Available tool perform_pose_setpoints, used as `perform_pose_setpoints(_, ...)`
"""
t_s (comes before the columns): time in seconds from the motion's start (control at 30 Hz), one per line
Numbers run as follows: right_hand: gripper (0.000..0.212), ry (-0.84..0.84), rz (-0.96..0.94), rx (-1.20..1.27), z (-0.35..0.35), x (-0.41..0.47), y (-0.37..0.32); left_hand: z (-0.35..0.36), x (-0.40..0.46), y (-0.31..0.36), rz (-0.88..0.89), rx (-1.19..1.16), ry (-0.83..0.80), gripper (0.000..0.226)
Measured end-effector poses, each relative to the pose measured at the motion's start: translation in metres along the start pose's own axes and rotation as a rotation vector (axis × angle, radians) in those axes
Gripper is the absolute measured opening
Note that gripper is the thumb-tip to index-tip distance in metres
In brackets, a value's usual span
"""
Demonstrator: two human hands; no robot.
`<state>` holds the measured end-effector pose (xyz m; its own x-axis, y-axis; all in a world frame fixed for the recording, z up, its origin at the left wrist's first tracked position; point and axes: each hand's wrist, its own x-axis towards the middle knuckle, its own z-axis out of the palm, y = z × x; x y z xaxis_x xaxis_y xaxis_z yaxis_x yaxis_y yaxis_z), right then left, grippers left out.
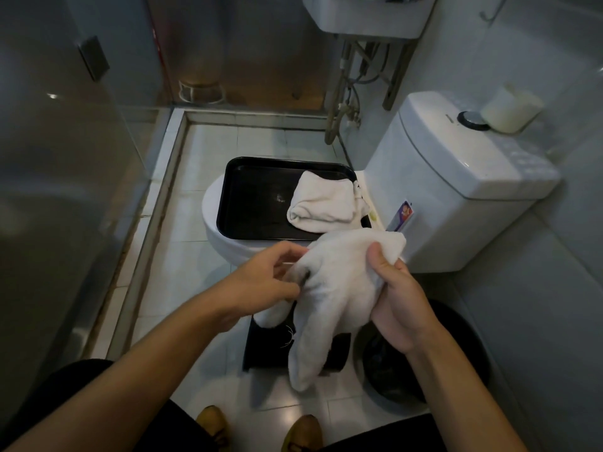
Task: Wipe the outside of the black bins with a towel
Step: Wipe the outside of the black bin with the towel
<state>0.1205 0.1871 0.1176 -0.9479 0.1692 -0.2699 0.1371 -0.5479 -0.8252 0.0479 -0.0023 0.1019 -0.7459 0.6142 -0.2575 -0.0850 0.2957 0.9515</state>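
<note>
Both my hands grip a limp white terry towel (329, 288): left hand (264, 282) pinching, right hand (394, 298) fingers clenched; glossy rectangular black tray (248, 197) beyond.

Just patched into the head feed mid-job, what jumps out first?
Both hands hold a white towel up at centre frame: the left hand pinches its edge, the right hand grips its top. Behind it a black tray lies on the closed toilet lid with a second folded towel on it. A round black bin stands on the floor at lower right.
</note>
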Motion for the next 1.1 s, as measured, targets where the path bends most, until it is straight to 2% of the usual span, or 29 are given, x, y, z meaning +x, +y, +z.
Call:
perform_pose_setpoints(0.17, 0.036, -0.003, 0.001, -0.033, -0.003, 0.003, -0.004, -0.004, 0.013, -0.007, 0.310, 0.337, 0.195, 0.022)
perform_pose_setpoints(0.3, 0.036, 0.147, -0.085, -0.346, -0.021, 0.007, -0.009, -0.009, 0.022, -0.010, 0.343, 0.417, 0.299, 0.023)
perform_pose_setpoints(0.4, 0.033, 0.220, -0.128, -0.534, -0.036, 0.008, -0.007, -0.001, 0.020, -0.006, 0.287, 0.403, 0.261, 0.022)
perform_pose_setpoints(0.5, 0.031, 0.225, -0.145, -0.541, -0.040, 0.010, -0.006, 0.003, 0.016, 0.005, 0.254, 0.408, 0.174, 0.019)
perform_pose_setpoints(0.57, 0.035, 0.157, -0.132, -0.476, -0.041, 0.009, -0.008, 0.000, 0.016, 0.009, 0.215, 0.649, 0.080, 0.046)
perform_pose_setpoints(0.6, 0.038, 0.106, -0.112, -0.454, -0.044, 0.008, -0.010, -0.002, 0.017, 0.009, 0.206, 0.812, 0.031, 0.056)
perform_pose_setpoints(0.67, 0.055, -0.012, -0.045, -0.481, -0.053, 0.007, -0.012, -0.004, 0.020, 0.007, 0.205, 0.968, -0.026, 0.054)
perform_pose_setpoints(0.73, 0.085, -0.028, 0.004, -0.603, -0.064, 0.009, -0.012, -0.007, 0.022, 0.005, 0.198, 0.920, -0.053, 0.042)
perform_pose_setpoints(0.8, 0.108, 0.058, -0.020, -0.747, -0.065, 0.010, -0.011, -0.010, 0.022, 0.003, 0.177, 0.836, -0.096, 0.034)
perform_pose_setpoints(0.83, 0.108, 0.058, -0.053, -0.810, -0.064, 0.010, -0.012, -0.011, 0.022, 0.003, 0.166, 0.811, -0.122, 0.034)
perform_pose_setpoints(0.87, 0.097, 0.018, -0.097, -0.877, -0.063, 0.010, -0.013, -0.013, 0.021, 0.002, 0.154, 0.799, -0.146, 0.036)
perform_pose_setpoints(0.93, 0.045, -0.062, -0.145, -1.035, -0.061, 0.008, -0.014, -0.015, 0.019, -0.001, 0.140, 0.782, -0.178, 0.041)
perform_pose_setpoints(0.97, 0.028, -0.081, -0.166, -1.105, -0.059, 0.008, -0.014, -0.017, 0.019, -0.002, 0.134, 0.773, -0.177, 0.041)
perform_pose_setpoints(1.03, 0.032, -0.078, -0.180, -1.175, -0.063, 0.009, -0.008, -0.021, 0.018, -0.003, 0.114, 0.760, -0.149, 0.037)
perform_pose_setpoints(1.1, 0.035, -0.046, -0.134, -1.041, -0.063, 0.009, -0.005, -0.026, 0.019, -0.002, 0.101, 0.739, -0.135, 0.032)
